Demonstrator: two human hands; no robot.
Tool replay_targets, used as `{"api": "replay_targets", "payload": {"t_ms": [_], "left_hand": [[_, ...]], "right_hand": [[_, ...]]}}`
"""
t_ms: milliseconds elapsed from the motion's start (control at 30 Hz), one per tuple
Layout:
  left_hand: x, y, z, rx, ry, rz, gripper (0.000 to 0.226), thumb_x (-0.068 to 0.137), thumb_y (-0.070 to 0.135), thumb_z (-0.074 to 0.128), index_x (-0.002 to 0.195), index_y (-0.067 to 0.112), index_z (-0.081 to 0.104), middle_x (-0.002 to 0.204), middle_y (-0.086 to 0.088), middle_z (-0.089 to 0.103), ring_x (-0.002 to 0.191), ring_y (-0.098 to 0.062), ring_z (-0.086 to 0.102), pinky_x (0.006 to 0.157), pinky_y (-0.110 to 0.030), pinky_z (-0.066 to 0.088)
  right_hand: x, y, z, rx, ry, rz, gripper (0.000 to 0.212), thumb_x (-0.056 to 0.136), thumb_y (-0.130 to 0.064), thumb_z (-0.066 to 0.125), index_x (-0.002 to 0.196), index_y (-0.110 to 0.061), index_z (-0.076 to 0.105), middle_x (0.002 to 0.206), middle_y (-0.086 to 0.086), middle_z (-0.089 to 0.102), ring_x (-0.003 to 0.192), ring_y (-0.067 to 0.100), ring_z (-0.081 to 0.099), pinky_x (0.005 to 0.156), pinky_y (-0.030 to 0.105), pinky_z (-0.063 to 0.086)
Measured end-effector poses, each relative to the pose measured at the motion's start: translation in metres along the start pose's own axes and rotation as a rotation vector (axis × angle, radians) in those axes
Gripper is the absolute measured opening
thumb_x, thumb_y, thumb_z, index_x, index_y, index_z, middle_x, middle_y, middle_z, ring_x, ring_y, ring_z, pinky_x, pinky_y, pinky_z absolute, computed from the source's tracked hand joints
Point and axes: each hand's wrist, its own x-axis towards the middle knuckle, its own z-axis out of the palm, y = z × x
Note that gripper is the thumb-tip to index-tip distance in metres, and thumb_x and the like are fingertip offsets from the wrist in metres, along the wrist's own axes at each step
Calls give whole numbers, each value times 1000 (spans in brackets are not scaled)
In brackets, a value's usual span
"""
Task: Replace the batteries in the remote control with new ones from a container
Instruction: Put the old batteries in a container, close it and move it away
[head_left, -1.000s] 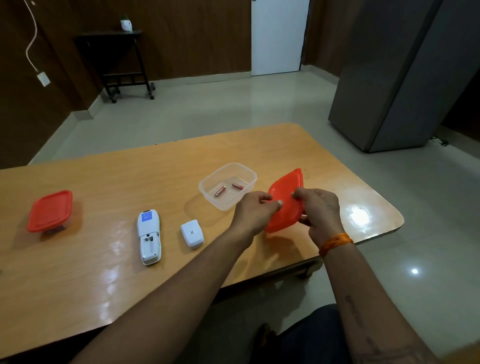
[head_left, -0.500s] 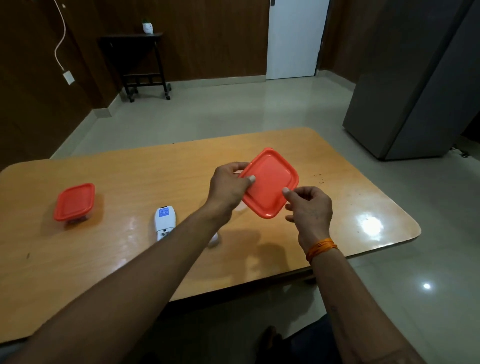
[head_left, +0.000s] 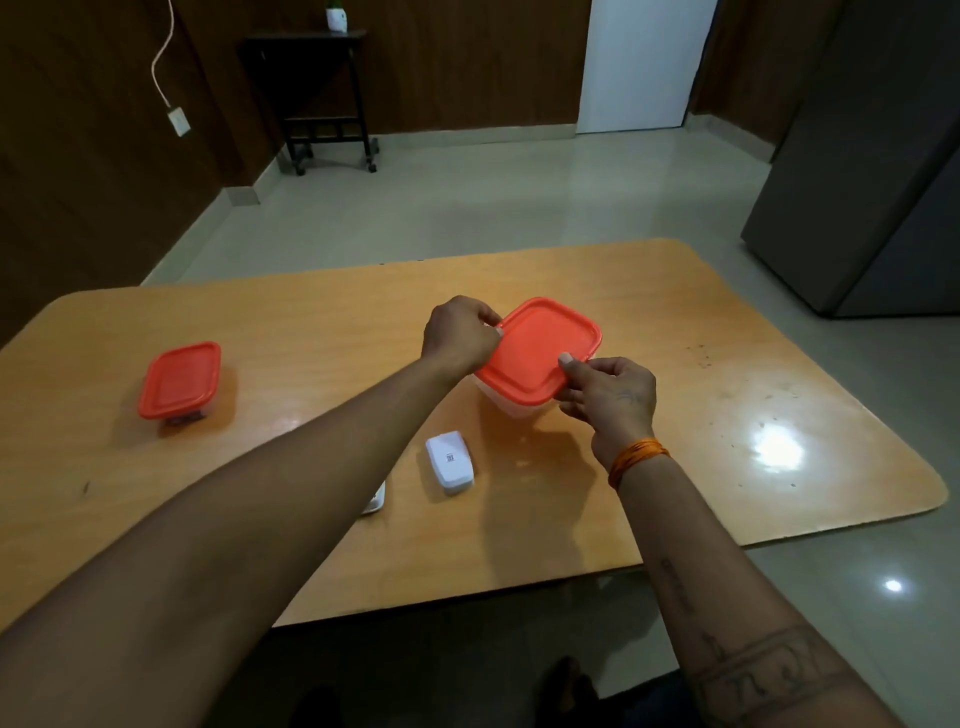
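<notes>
On the wooden table (head_left: 311, 322), the clear container (head_left: 511, 408) is sitting just beyond the white battery cover (head_left: 450, 462), and the orange lid (head_left: 540, 351) is lying over its rim. The left hand (head_left: 460, 332) is pinching the lid's far-left edge; the right hand (head_left: 610, 397) is pinching its near edge, thumb on top. To seat it well, I would be aligning all four corners first, then pressing evenly around the rim. The remote control (head_left: 375, 503) is peeking out beside the battery cover, mostly hidden under the left forearm. A second lidded container (head_left: 179, 379) is standing well left of the cover.
</notes>
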Motion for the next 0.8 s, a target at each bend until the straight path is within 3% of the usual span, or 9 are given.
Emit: {"api": "replay_targets", "payload": {"t_ms": [367,567,733,800], "left_hand": [[22,-20,12,-11,-26,-53,24,89,27,81,110,18,83,114,-5,78,105,-23,68,83,-29,53],[18,-24,10,-67,-103,-116,20,90,27,80,103,11,84,102,-8,79,94,-25,72,80,-37,62],[6,-28,7,-218,-119,-208,14,89,24,79,87,11,80,94,-9,77,90,-29,72,82,-42,63],[-2,-30,6,-321,-119,-208,12,90,24,77,84,13,76,96,-7,75,92,-27,71,83,-43,61]], "right_hand": [[17,19,10,-46,3,76,36,80,-28,90,89,-4,64,75,20,75,63,31,77,54,32,61],[15,17,8,-55,-3,121,30,83,-19,88,75,-10,61,75,16,74,58,27,72,59,33,63],[11,13,5,-24,-16,161,22,84,-16,86,80,-5,67,68,11,69,49,19,65,45,24,53],[11,12,3,-51,-16,156,19,88,-18,82,85,-5,68,71,10,68,53,18,64,48,26,52]]}}
